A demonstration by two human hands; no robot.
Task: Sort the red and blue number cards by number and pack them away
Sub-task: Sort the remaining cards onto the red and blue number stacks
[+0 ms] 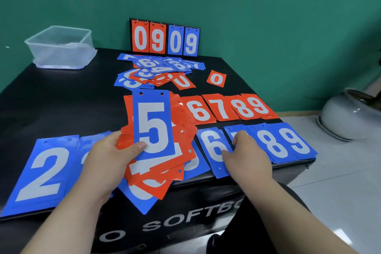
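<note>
My left hand (109, 159) grips a fanned stack of red and blue cards, with a blue 5 card (153, 126) on top under my thumb. My right hand (245, 154) rests on the blue 7 pile (233, 130), fingers curled at its edge next to the blue 6 (212, 146). Blue piles 2 (47, 173), 8 (274, 142) and 9 (294, 140) lie along the front. Red piles 6 (199, 109), 7 (221, 107), 8 (243, 107) and 9 (258, 105) form the row behind. An unsorted heap (156, 72) lies further back.
A clear plastic box (61, 47) stands at the back left of the black table (51, 99). A flip scoreboard (165, 39) reading 0909 leans on the green wall. A single red 0 card (216, 78) lies apart. A white pot (350, 113) sits on the floor to the right.
</note>
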